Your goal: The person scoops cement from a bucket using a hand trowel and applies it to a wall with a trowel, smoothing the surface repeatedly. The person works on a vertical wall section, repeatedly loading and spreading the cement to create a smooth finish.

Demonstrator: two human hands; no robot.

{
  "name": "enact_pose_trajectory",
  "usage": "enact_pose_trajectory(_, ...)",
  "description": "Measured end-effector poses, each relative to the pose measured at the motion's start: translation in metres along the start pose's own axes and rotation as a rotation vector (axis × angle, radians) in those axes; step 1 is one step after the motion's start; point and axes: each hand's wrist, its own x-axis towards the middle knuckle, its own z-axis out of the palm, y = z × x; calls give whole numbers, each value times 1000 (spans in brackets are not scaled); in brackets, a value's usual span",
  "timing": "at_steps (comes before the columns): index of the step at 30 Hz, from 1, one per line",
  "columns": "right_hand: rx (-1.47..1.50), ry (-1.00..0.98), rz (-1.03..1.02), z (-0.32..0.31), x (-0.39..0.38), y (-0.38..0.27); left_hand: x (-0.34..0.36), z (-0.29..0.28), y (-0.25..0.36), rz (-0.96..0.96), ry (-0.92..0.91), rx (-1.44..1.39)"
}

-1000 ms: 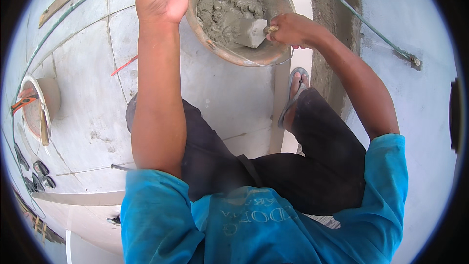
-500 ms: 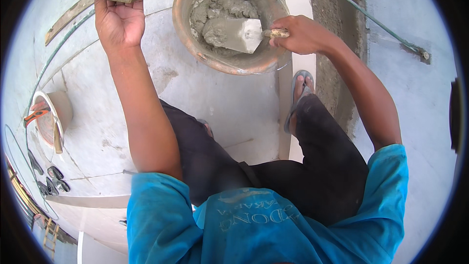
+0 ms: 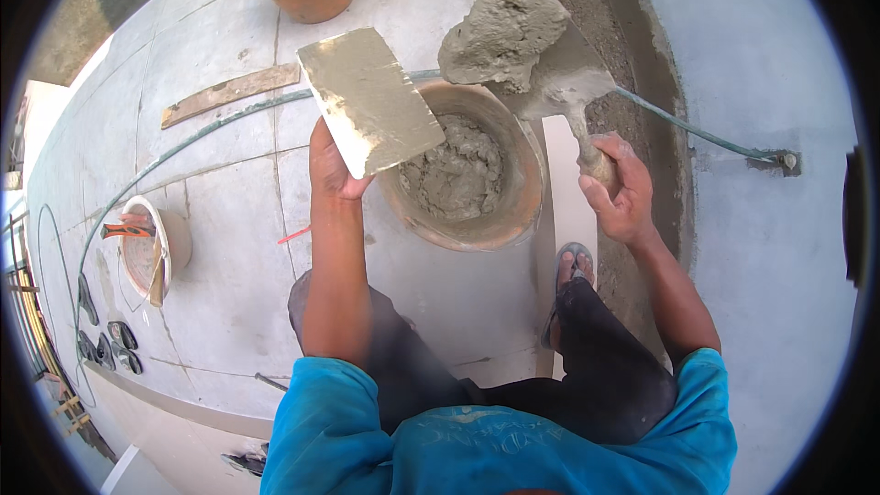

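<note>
Over the bucket point(image 3: 522, 192), a trowel point(image 3: 576, 90) bears a thick heap of mortar point(image 3: 504, 32).
The right hand point(image 3: 625, 191) is wrapped around the trowel's handle, the loaded blade beyond the bucket's far right rim; the left hand point(image 3: 336, 167) supports a smeared flat board point(image 3: 371, 101) from beneath, its fingers hidden, so their grip cannot be told. More mortar lies in the bucket. The step in hand looks like scooping out a load; the next move calls for a level blade and steady board.
</note>
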Motion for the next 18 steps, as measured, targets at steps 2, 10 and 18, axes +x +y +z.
enact_pose_trajectory(2, 28, 181, -106, 26, 9, 4, -8, 24, -18, 48, 54, 73)
enact_pose_trajectory(10, -291, 262, -359, 48, 24, 26, -16, 52, -75, -142, 290, -69)
enact_pose_trajectory(18, -355, 273, -254, 33, -19, 46, -29, 64, -84, -178, 236, -27)
